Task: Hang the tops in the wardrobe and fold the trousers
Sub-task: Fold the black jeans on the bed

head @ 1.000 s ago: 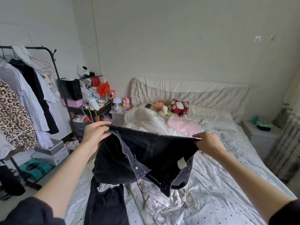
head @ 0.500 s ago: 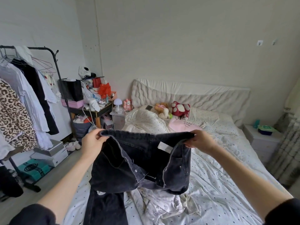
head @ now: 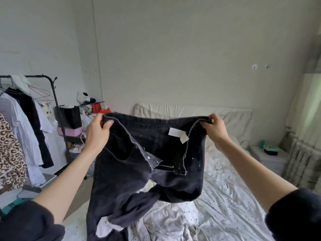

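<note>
soft daylight is coming in from the right, where the curtain (head: 311,94) is glowing pale. the wall (head: 173,49) is looking evenly lit, shadows staying faint. wide-angle distortion is bending lines near the edges, and the whole picture is looking slightly soft, without glare.

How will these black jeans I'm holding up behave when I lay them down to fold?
The black jeans look floppy: held only at the waistband by the left hand and right hand, their legs sag and bunch. The thick denim probably has some weight. The open fly may flap out of line.
</note>
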Demonstrator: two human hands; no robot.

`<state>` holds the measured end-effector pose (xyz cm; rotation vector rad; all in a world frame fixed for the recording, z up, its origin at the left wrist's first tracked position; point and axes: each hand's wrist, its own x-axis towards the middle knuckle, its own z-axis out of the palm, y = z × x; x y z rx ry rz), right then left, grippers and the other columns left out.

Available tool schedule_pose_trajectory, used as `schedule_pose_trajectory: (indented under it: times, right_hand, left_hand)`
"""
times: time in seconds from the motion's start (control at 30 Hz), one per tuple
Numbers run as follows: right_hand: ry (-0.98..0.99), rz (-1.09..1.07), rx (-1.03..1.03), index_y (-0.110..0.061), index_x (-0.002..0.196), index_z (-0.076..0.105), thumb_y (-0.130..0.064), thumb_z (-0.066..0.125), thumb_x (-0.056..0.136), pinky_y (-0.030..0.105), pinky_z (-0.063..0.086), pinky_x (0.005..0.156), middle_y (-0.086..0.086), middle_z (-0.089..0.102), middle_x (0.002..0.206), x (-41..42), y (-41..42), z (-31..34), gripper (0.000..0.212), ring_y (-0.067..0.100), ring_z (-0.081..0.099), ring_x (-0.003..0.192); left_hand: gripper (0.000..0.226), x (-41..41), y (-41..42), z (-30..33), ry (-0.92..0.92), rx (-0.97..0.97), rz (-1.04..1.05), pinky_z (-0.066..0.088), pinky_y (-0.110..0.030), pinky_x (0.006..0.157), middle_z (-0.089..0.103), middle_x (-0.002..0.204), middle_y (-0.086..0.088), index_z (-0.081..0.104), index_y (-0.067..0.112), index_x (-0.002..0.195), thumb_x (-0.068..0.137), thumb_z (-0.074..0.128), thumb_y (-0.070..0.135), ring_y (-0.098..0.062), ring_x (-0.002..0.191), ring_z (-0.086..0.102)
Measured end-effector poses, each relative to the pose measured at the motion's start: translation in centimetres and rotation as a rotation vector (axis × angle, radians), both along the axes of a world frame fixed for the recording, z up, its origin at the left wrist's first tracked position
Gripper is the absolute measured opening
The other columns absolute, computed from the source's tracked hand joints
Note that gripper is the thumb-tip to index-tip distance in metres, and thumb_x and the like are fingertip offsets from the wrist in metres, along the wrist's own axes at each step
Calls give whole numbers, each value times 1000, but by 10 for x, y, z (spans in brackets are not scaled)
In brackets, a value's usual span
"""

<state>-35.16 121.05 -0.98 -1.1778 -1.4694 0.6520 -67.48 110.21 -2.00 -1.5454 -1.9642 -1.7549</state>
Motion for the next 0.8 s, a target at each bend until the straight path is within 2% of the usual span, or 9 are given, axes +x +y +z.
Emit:
schedule_pose_trajectory:
  times: [0.07, 0.13, 0.23, 0.37, 0.43, 0.5, 0.6, 0.7, 0.8]
  right_hand:
    - [137, -8, 56, -13, 85, 50, -11, 59, 88, 38, 44, 67, 14, 58, 90, 3, -2, 43, 10, 24, 56, 81]
    - [223, -32, 142, -18, 80, 50, -11, 58, 88, 41, 48, 71, 13, 60, 92, 11, -10, 89, 13, 25, 58, 83]
    - [311, -58, 287, -20, 78, 53, -10, 56, 88, 39, 49, 74, 10, 61, 92, 27, -34, 155, 15, 23, 58, 84]
    - [321, -137, 469, -16, 91, 57, -11, 58, 87, 39, 50, 83, 6, 61, 90, 43, -68, 220, 7, 20, 58, 85]
    - [318, -165, 546, -16, 91, 58, -11, 60, 86, 37, 50, 82, 2, 61, 86, 53, -90, 246, 7, 19, 58, 83]
    - [289, -181, 602, -16, 90, 60, -12, 60, 86, 33, 49, 78, 1, 60, 83, 65, -112, 265, 6, 16, 55, 80]
    - [260, -183, 602, -15, 90, 62, -12, 61, 85, 31, 48, 72, 0, 59, 78, 78, -128, 274, 6, 15, 54, 75]
    - [253, -139, 500, -17, 81, 63, -8, 62, 85, 28, 51, 68, -2, 60, 73, 85, -127, 259, 10, 13, 57, 69]
    - [266, -56, 320, -18, 76, 63, -6, 63, 86, 17, 52, 52, -3, 64, 65, 88, -114, 219, 15, 5, 59, 51]
  left_hand:
    - [24, 12, 0, 47, 12, 95, 8, 40, -36, 81, 59, 101, -9, 53, 1, 108, 95, 53, 21, -27, 96, 53]
    - [23, 25, -3, 96, 34, 221, 3, 35, -31, 74, 56, 94, -8, 53, 1, 105, 95, 52, 21, -24, 87, 49]
    - [25, 39, -9, 159, 48, 360, -16, 33, -28, 74, 55, 93, -4, 54, 1, 106, 96, 52, 25, -22, 86, 47]
    - [27, 50, -18, 212, 49, 449, -37, 36, -29, 75, 60, 96, -8, 57, 3, 107, 94, 54, 27, -24, 88, 52]
    - [27, 56, -26, 235, 25, 503, -53, 39, -30, 77, 63, 100, -11, 59, 3, 108, 93, 56, 26, -28, 94, 56]
    - [28, 63, -34, 253, 16, 545, -68, 37, -26, 76, 63, 99, -8, 61, 4, 110, 92, 57, 25, -25, 95, 57]
    - [27, 71, -39, 261, 25, 536, -99, 35, -24, 74, 59, 93, -1, 63, 5, 108, 92, 58, 25, -18, 89, 54]
    - [26, 69, -33, 248, 38, 389, -155, 38, -29, 74, 64, 96, -9, 63, 6, 104, 90, 61, 28, -26, 92, 58]
    - [18, 61, -19, 207, 25, 208, -228, 42, -33, 78, 67, 93, -12, 63, 9, 94, 88, 63, 26, -30, 92, 60]
